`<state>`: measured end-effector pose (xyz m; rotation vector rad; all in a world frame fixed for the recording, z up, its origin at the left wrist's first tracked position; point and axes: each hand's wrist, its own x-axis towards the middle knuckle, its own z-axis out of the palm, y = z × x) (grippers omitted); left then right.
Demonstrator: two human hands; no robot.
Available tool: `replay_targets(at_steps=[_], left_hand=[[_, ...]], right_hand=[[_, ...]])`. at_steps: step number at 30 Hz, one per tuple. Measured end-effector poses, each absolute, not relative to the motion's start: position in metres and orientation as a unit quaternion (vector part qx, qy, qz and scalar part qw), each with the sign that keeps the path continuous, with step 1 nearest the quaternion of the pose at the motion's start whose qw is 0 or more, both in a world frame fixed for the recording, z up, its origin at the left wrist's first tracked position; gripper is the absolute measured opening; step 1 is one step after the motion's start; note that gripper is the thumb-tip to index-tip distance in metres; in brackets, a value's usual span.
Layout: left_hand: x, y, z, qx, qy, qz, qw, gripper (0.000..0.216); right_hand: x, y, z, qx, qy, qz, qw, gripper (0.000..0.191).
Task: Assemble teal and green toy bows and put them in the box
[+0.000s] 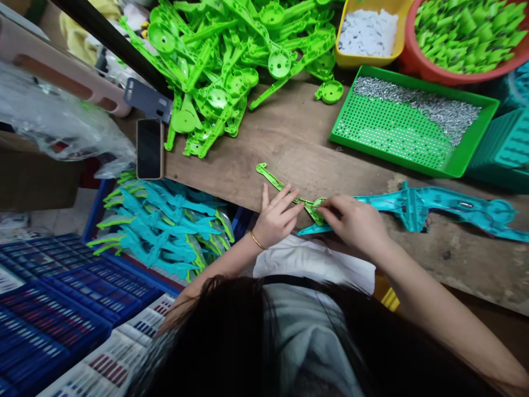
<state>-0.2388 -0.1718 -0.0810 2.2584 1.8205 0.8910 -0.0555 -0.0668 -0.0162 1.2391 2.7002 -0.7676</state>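
Observation:
A long green plastic part [276,183] lies on the wooden table [297,138] near its front edge. My left hand [278,216] rests on its middle with fingers stretched flat, pressing it down. My right hand [351,220] is closed in a pinch at the part's round end [317,205]; what the fingertips hold is too small to name. A teal plastic part [430,208] lies just right of my right hand, its tip reaching under that hand.
A heap of green parts [231,60] fills the back. A green perforated tray [413,124] holds small metal pieces. Behind it are a yellow bin [369,33] and a red tub [467,38]. A phone [149,148] lies at the table's left edge. Below, a blue crate [165,231] holds assembled pieces.

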Motion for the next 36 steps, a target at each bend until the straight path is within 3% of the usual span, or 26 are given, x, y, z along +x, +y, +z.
replay_targets(at_steps=[9, 19, 32, 36], left_hand=[[-0.236, -0.172, -0.081, 0.731, 0.618, 0.277, 0.079, 0.026], [-0.237, -0.171, -0.083, 0.743, 0.601, 0.287, 0.072, 0.028], [-0.22, -0.167, -0.066, 0.697, 0.651, 0.29, 0.087, 0.023], [-0.184, -0.155, -0.05, 0.737, 0.614, 0.267, 0.095, 0.043]], right_hand=[[-0.058, -0.061, -0.018, 0.493, 0.843, -0.206, 0.061, 0.023], [-0.041, -0.058, -0.015, 0.494, 0.839, -0.222, 0.053, 0.022], [-0.029, -0.063, -0.021, 0.445, 0.884, -0.125, 0.072, 0.027], [-0.028, -0.062, -0.023, 0.441, 0.886, -0.13, 0.068, 0.029]])
